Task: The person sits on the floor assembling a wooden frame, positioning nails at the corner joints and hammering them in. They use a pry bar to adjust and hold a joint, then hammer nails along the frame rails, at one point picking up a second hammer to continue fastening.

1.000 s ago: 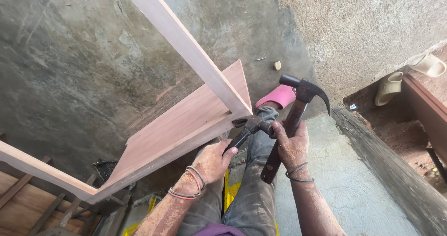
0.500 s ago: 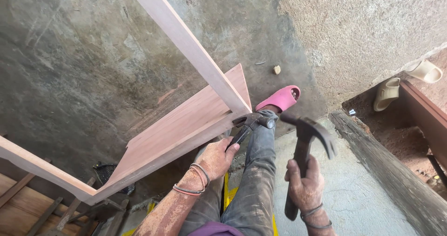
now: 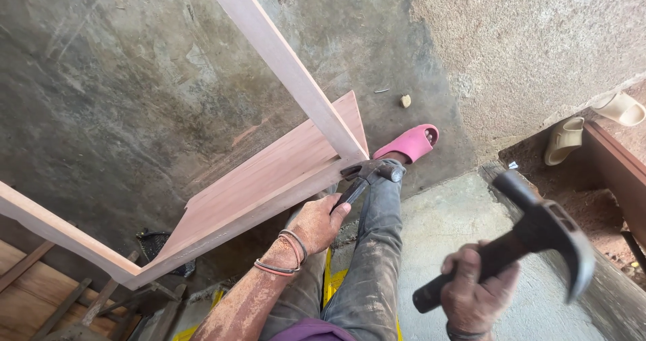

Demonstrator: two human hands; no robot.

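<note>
My left hand grips the handle of a second hammer, whose head rests against the corner joint of a pale wooden frame. My right hand holds a dark claw hammer raised off to the right, well apart from the frame and blurred by motion. The frame's long rail runs up and left from the joint. A wide board runs down and left to another corner. My leg in grey trousers stretches under the joint.
A pink slipper is on my foot on the concrete floor. Two cream slippers lie at the right by a reddish wooden plank. A raised concrete slab is under my right hand. Wooden slats lie at the lower left.
My right hand has swung the claw hammer away from the joint, down and to the right. My left hand stays on the other hammer at the corner.
</note>
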